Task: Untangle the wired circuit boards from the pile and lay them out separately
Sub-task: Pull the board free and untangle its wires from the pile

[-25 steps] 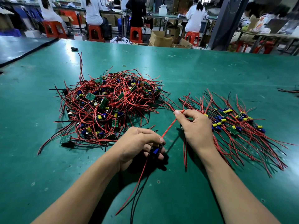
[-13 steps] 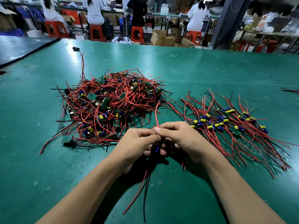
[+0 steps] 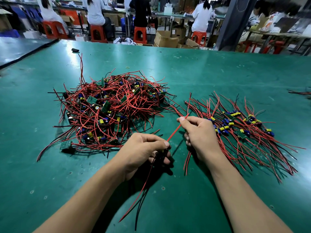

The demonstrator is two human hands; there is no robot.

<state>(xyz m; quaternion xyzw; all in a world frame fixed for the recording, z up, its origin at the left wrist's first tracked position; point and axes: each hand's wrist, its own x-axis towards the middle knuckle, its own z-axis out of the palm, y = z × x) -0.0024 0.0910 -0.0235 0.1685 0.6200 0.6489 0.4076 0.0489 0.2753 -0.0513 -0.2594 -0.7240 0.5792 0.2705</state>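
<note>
Across the green table [image 3: 218,73], two groups: a tangled pile [image 3: 114,108] of wired boards at centre-left, and a sorted spread [image 3: 235,125] to the right, boards side by side with leads fanned near and far. At the near side, between the groups, the left hand [image 3: 143,153] is curled round one small board [image 3: 161,154], mostly hidden by the fingers. Its red and black trailing leads [image 3: 143,190] run toward the near edge. The right hand [image 3: 200,133] pinches a red lead [image 3: 175,131] near its far tip, thumb against forefinger; the lead runs taut down to the left hand. Judgement: one unit is clear of the pile, with a lead being straightened. The next move likely calls for carrying it right and laying it at the spread's left edge, leads parallel, without snagging neighbours.
</note>
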